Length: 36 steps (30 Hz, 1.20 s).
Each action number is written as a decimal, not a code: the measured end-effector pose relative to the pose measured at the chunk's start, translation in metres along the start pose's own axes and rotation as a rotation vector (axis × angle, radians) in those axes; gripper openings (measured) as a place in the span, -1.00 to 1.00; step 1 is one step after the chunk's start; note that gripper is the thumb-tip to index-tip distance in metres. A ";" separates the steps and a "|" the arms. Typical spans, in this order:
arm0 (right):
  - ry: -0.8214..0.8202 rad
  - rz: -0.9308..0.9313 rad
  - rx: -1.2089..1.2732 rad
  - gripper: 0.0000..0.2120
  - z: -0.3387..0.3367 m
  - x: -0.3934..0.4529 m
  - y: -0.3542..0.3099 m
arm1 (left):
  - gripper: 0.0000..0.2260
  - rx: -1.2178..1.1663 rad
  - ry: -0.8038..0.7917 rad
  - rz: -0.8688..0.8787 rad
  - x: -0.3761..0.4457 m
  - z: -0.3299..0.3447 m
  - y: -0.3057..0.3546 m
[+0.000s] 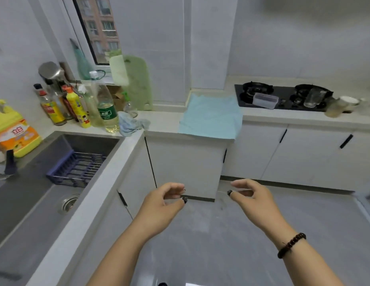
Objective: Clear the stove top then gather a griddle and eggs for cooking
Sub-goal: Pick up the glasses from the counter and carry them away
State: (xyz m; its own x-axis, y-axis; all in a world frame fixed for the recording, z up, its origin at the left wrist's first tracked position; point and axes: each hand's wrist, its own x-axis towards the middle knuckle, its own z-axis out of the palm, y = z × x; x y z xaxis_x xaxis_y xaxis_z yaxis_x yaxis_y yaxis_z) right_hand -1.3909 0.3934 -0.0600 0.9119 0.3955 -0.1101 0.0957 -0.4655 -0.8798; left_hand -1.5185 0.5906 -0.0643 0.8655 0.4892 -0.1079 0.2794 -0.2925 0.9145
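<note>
A black stove top (283, 100) is seen, a light blue cloth (211, 116), a green cutting board (138, 83), a dark blue rack (76, 170), and a yellow and orange jug (14, 131).

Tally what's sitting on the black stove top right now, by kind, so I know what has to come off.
Clear plastic container: 1
Clear glass jar: 1
Total on the stove top: 2
The mug and second jar stand on the counter just off its right edge. Both hands, left and right, hold nothing.
</note>
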 end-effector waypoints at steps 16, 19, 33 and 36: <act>0.234 0.113 0.038 -0.82 -0.021 0.210 -0.018 | -0.78 0.000 -0.257 0.119 0.270 0.029 0.045; 0.308 0.119 0.065 -0.81 -0.022 0.250 -0.026 | -0.80 0.008 -0.318 0.153 0.322 0.032 0.057; 0.384 0.193 0.136 -0.84 -0.061 0.337 -0.009 | -0.75 0.042 -0.464 0.154 0.423 0.085 0.088; 0.395 0.199 0.146 -0.84 -0.083 0.357 0.001 | -0.77 0.044 -0.507 0.160 0.443 0.114 0.103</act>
State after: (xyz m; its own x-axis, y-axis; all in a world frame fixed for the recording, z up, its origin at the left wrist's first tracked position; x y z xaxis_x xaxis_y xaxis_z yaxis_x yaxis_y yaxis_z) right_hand -1.0324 0.4682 -0.0614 0.9917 -0.0353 -0.1235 -0.1277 -0.3745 -0.9184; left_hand -1.0593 0.6837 -0.0620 0.9880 -0.0194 -0.1531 0.1351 -0.3700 0.9191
